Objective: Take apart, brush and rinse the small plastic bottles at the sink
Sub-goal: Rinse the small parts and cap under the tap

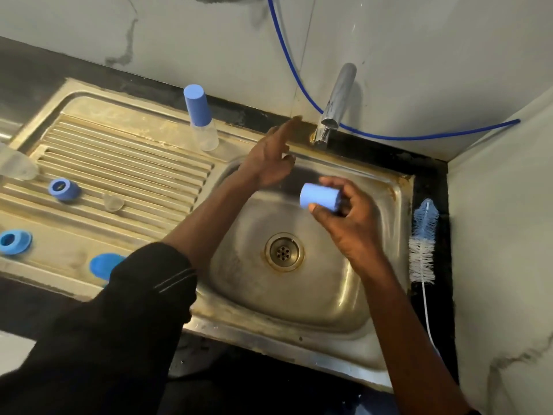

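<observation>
Here the right hand (351, 226) holds a blue cap (317, 199) over the sink (299, 298); left hand (269, 163) spread open.

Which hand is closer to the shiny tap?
The left. The left hand stretches toward the tap, its fingertips just short of the base. The right hand is farther, over the basin, holding a blue cap.

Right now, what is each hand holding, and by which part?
The right hand pinches the blue cap by its sides, near one end. The left hand holds nothing.
</observation>
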